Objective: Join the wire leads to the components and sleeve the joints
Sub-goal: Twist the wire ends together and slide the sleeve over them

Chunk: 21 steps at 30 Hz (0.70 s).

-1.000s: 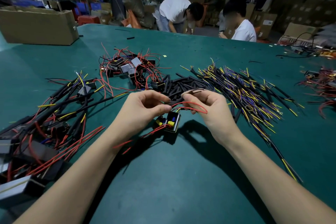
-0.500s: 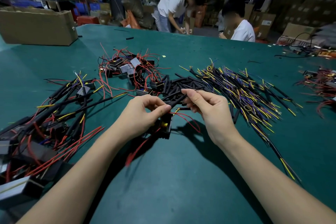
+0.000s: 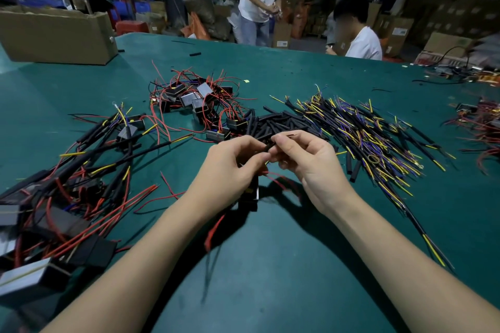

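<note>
Both hands, left hand [image 3: 230, 167] and right hand [image 3: 305, 162], pinch a short black sleeve tube [image 3: 270, 146] above the green table [image 3: 297, 265]; a small black boxed component [image 3: 250, 194] hangs beneath (joint hidden). Finished assemblies [image 3: 67, 197] lie near left; loose yellow-tipped leads [image 3: 365, 138] remain right, so much is left.

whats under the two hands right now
A small black component hangs below the left hand and right hand, with red wires trailing down. Its top is covered.
</note>
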Motion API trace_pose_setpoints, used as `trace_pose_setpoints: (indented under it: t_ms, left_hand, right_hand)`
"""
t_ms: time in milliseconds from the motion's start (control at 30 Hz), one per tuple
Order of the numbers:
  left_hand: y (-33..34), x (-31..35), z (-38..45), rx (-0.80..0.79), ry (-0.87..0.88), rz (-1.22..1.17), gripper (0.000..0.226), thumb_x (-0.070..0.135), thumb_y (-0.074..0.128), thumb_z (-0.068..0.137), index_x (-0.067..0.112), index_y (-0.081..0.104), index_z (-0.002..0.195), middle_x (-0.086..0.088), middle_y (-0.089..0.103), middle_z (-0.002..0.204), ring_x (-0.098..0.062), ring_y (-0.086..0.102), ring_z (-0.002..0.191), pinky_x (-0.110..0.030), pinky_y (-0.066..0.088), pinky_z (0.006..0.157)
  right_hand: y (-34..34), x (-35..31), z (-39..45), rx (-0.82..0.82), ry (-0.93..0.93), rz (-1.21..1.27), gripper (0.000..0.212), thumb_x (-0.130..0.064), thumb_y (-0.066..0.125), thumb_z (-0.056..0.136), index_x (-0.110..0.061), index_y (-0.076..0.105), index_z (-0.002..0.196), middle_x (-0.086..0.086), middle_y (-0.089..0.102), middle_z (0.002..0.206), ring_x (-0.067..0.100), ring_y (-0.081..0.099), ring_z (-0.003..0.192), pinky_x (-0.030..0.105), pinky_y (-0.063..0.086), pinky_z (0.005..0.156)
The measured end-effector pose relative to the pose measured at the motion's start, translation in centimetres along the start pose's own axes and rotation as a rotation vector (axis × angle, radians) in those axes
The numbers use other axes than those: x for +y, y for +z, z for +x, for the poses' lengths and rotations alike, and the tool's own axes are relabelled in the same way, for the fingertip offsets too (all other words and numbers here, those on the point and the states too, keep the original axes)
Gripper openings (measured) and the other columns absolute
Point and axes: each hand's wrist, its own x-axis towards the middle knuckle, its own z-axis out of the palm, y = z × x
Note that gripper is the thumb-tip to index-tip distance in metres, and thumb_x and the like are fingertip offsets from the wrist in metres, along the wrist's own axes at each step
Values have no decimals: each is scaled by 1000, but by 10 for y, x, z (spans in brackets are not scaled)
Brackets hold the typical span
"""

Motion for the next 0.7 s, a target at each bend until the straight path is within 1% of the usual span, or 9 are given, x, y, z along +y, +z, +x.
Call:
trace_pose_setpoints:
  t_ms: [100, 167, 233, 333, 400, 467, 533, 633, 700]
  left_hand:
    - [-2, -6, 2, 47, -69, -18, 9, 9, 61, 91, 13, 62, 83, -2, 70, 72, -6, 70, 65, -18, 53, 65]
    - [-4, -9, 3, 76, -113, -36, 13, 12, 60, 93, 17, 59, 81, 0, 69, 71, -5, 70, 65, -18, 52, 64]
    - [-4, -12, 4, 85, -148, -70, 14, 14, 58, 94, 19, 57, 81, 2, 69, 71, -7, 71, 68, -20, 53, 66]
    - [-3, -13, 4, 85, -163, -63, 13, 16, 56, 95, 19, 56, 82, 4, 68, 70, -6, 71, 69, -19, 52, 67]
    - [-4, -13, 4, 87, -186, -111, 11, 13, 55, 95, 18, 56, 84, 4, 68, 69, -6, 70, 70, -19, 52, 67]
    - [-7, -12, 4, 74, -202, -193, 10, 10, 54, 94, 16, 56, 87, 3, 71, 71, -5, 68, 68, -16, 49, 63]
    - [-11, -11, 4, 33, -198, -224, 8, 10, 53, 94, 15, 55, 88, 4, 74, 77, -5, 64, 68, -14, 44, 60]
    - [-12, -10, 3, -45, -210, -300, 7, 12, 53, 94, 16, 53, 88, 3, 75, 86, -14, 67, 85, -22, 47, 73]
    - [-11, -9, 2, -81, -195, -340, 7, 12, 56, 94, 15, 56, 87, -3, 75, 83, -12, 70, 80, -18, 50, 70]
  right_hand:
    - [-12, -7, 4, 11, 68, -101, 8, -20, 61, 90, -20, 69, 92, -4, 73, 80, 7, 64, 72, 20, 43, 65]
    - [-22, -12, 5, -17, 126, -280, 8, -26, 62, 90, -22, 68, 96, -4, 74, 86, 5, 64, 71, 21, 42, 64]
    - [-30, -15, 3, -108, 151, -467, 11, -29, 64, 88, -23, 67, 96, -2, 75, 88, 6, 64, 69, 20, 43, 61]
    - [-31, -19, 0, -288, 165, -532, 27, -32, 71, 78, -23, 64, 102, -2, 73, 80, 10, 63, 65, 17, 43, 56]
    - [-28, -17, -1, -345, 127, -559, 30, -19, 77, 76, -25, 62, 101, -4, 66, 73, 12, 62, 61, 17, 45, 57]
    - [-22, -13, -2, -368, 42, -600, 26, -6, 72, 82, -25, 61, 97, -3, 62, 69, 13, 60, 59, 17, 45, 60]
    - [-18, -10, -4, -356, -34, -594, 20, -3, 63, 89, -23, 64, 92, 0, 62, 68, 13, 59, 57, 14, 42, 58]
    - [-17, -7, -4, -269, -110, -514, 18, -2, 59, 91, -17, 69, 89, 3, 64, 67, 14, 60, 57, 12, 42, 57]
    - [-17, -4, -4, -224, -123, -474, 14, 0, 60, 90, -9, 71, 90, 3, 65, 66, 13, 60, 56, 12, 43, 57]
